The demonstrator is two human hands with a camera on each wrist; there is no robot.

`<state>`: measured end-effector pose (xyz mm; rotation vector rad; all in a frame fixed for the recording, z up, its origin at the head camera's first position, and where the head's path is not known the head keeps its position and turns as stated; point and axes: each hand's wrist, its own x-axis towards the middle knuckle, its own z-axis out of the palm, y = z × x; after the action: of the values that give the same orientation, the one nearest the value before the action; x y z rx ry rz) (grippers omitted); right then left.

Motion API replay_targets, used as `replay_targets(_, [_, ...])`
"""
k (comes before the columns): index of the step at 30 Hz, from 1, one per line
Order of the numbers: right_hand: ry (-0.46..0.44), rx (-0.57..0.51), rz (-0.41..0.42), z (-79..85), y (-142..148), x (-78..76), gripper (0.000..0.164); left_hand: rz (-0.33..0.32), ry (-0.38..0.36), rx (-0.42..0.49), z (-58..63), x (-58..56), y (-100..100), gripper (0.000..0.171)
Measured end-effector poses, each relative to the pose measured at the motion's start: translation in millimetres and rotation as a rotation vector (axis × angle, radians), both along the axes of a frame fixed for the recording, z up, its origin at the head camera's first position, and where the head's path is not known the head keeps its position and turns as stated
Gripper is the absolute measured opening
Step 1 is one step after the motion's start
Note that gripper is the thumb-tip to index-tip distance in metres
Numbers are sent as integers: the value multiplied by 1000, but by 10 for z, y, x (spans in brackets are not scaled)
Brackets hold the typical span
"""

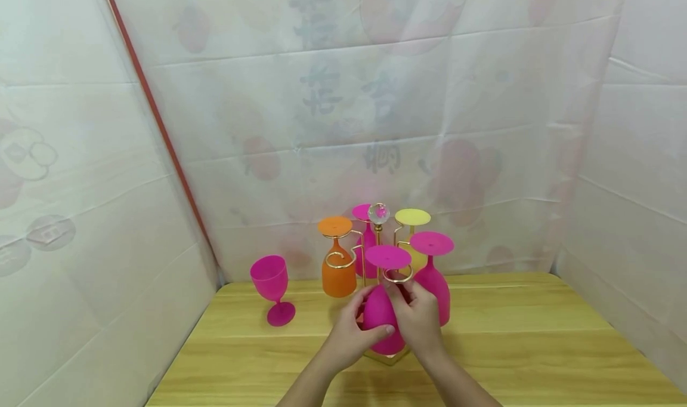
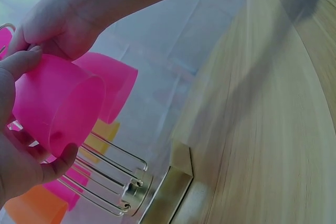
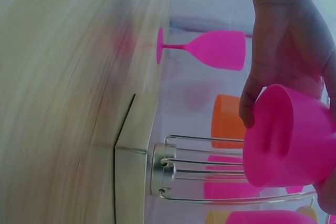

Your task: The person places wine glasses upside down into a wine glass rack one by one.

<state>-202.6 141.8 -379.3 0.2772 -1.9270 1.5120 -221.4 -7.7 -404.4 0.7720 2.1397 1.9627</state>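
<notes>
A bright pink goblet (image 1: 382, 311) hangs upside down at the front of a gold wire rack, its round foot over an empty-centred wire ring (image 1: 398, 280). My left hand (image 1: 346, 338) grips the bowl from the left, thumb across its near side and fingers round the back. From the right, my right hand (image 1: 421, 320) pinches it high, where bowl narrows to stem just beneath the ring. The bowl's open mouth faces down, well above the rack's gold base (image 3: 131, 166). Some right fingertips are hidden behind the goblet.
On the rack also hang upside down an orange goblet (image 1: 339, 276), a yellow goblet (image 1: 412, 217) and two more pink ones, one at right (image 1: 433, 287). A crystal ball (image 1: 378, 213) tops the rack. Another pink goblet (image 1: 270, 278) stands upright on the wooden table (image 1: 241, 359).
</notes>
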Motion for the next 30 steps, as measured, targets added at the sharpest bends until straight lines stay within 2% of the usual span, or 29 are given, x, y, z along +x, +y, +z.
replay_targets(16, [8, -39, -27, -35, 63, 28, 22, -16, 15, -3, -27, -23, 58, 69])
replay_targets(22, [20, -35, -51, -24, 79, 35, 17, -16, 26, -11, -20, -30, 81, 70])
replay_targets(30, [31, -32, -38, -30, 100, 67, 17, -17, 25, -28, -20, -23, 100, 68])
